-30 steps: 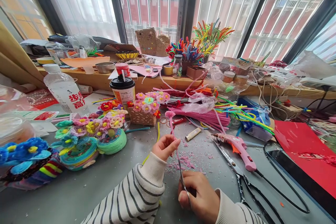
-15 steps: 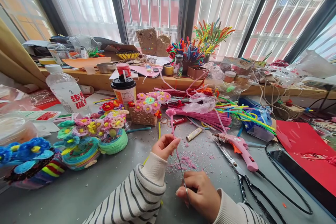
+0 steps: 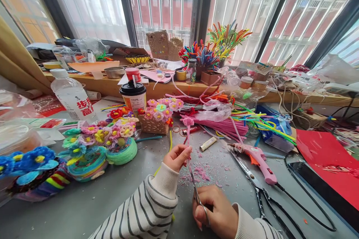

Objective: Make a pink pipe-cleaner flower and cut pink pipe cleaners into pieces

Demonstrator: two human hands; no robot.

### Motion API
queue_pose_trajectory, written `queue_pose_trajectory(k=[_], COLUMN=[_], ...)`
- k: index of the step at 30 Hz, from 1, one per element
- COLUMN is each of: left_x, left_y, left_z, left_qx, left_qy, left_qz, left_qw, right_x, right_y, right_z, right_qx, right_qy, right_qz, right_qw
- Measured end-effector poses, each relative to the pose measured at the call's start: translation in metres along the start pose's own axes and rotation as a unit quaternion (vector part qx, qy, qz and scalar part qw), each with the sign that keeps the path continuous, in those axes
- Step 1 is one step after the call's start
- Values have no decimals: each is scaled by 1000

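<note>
The left hand (image 3: 177,157) pinches a pink stem (image 3: 189,136) between thumb and forefinger, its other fingers curled in, so that the fluffy tip stands up above the grip, in front of the pink bundle (image 3: 221,125). The right hand (image 3: 215,211) is closed around the handles of small scissors (image 3: 197,196), blades pointing up to the stem's lower end, though whether they touch it I cannot tell. Pink scraps (image 3: 202,173) lie on the table (image 3: 140,198) just beside the blades.

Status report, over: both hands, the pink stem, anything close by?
Left hand pinching pink pipe-cleaner stem. Right hand holding small scissors by the stem's lower end. Pink fuzz clippings scattered nearby; large black-handled scissors lying right.
</note>
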State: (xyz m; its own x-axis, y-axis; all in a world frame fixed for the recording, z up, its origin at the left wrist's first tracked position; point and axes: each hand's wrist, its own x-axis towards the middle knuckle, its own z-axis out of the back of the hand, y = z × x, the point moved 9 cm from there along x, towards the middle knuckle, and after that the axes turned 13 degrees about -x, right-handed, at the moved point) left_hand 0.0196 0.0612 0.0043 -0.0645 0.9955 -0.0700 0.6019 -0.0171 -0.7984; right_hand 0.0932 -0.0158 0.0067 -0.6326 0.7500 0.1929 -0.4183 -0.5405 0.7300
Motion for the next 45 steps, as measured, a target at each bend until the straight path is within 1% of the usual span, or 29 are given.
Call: queue_pose_trajectory(k=[7, 10, 15, 18, 23, 28, 33, 45], left_x=[-2, -1, 0, -1, -2, -2, 0, 1], left_y=[1, 1, -2, -3, 0, 2, 5, 1], left_z=[-6, -4, 2, 3, -2, -5, -5, -2], left_qx=[24, 23, 14, 16, 38, 52, 34, -8], left_qy=[27, 19, -15, -20, 3, 23, 24, 17], left_qz=[3, 3, -4, -7, -4, 3, 12, -3], left_qw=[999, 1000, 1000, 1000, 999, 998, 999, 1000], right_x=[-1, -1, 0, 0, 0, -1, -2, -1], right_y=[-2, -3, -5, -4, -1, -2, -1, -1], right_z=[-3, -3, -1, 0, -2, -5, -4, -5], right_qx=[-1, 5, -5, -1, 17, 10, 5, 29], right_qy=[7, 2, -8, -6, 6, 20, 28, 22], right_qz=[3, 6, -3, -6, -6, 5, 8, 13], right_qw=[1000, 1000, 1000, 1000, 1000, 1000, 1000, 999])
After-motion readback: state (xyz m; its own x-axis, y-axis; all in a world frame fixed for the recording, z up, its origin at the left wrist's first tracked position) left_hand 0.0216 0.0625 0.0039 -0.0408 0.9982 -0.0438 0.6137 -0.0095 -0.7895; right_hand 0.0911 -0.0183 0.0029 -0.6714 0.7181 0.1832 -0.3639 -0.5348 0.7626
